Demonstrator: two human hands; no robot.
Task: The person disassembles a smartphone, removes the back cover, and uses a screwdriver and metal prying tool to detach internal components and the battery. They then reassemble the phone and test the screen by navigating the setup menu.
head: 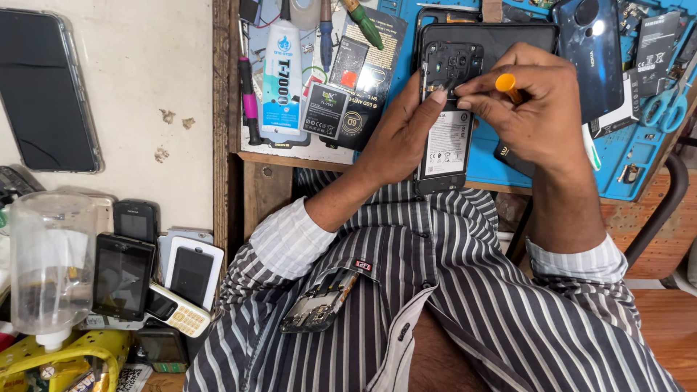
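My left hand (403,134) holds an opened smartphone (444,116) upright, its back cover off and the white-labelled battery showing. My right hand (534,109) grips a small screwdriver with an orange cap (506,82), its tip hidden near the phone's upper frame beside the camera section. Both hands work above the front edge of a blue repair mat (624,156). A dark blue phone back cover (592,43) lies on the mat behind my right hand.
A glue tube (282,69), loose batteries (324,110), screwdrivers and scissors (668,105) lie on the bench. A circuit board part (317,305) rests on my striped shirt. At left are a large phone (45,91), several old handsets and a clear plastic bottle (51,265).
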